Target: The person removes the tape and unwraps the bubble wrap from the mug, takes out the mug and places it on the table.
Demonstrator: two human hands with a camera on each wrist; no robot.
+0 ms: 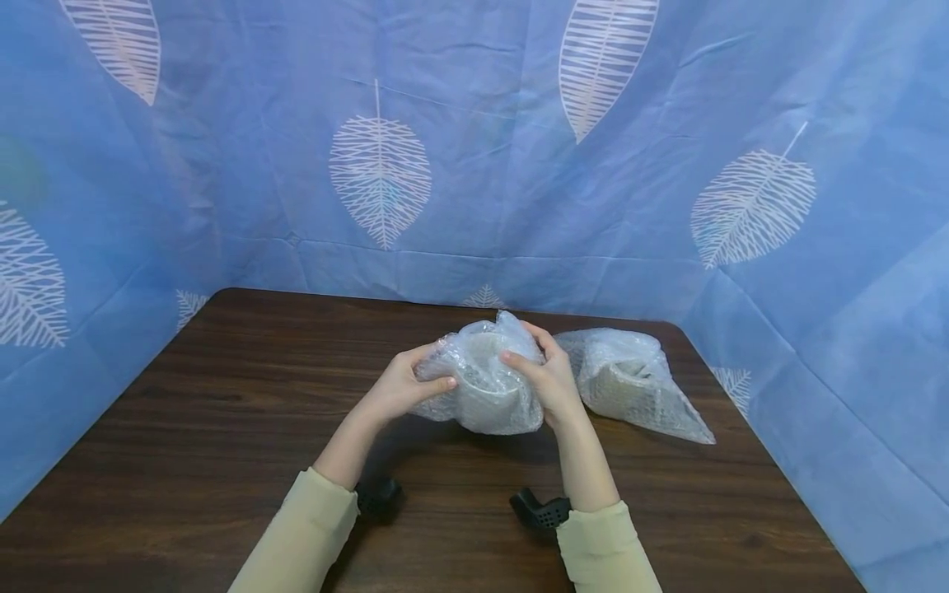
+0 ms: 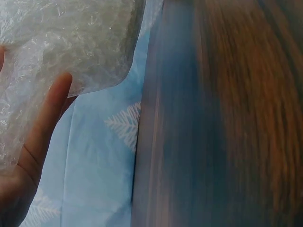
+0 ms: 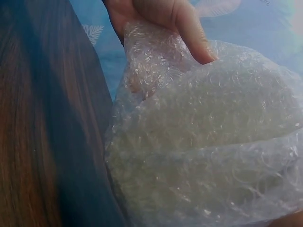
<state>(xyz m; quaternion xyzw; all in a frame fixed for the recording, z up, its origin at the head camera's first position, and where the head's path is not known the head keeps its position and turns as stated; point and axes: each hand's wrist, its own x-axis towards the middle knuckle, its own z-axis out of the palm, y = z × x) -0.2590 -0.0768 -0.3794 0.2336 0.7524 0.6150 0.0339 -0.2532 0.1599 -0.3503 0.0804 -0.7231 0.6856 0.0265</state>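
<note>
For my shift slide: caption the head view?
Both hands grip a bubble-wrapped bundle above the table.

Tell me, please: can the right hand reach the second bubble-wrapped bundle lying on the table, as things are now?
Probably yes. The second bundle lies just beside the right hand with nothing between, but that hand grips the held bundle.

My sleeves (image 1: 311, 527) are pale yellow-beige. The bundle (image 1: 485, 387) I hold is clear, whitish bubble wrap, dotted with small bubbles; a second bundle (image 1: 630, 383) looks the same. The tabletop (image 1: 222, 412) is dark brown woodgrain. The backdrop (image 1: 474, 123) is blue with white leaf prints.
</note>
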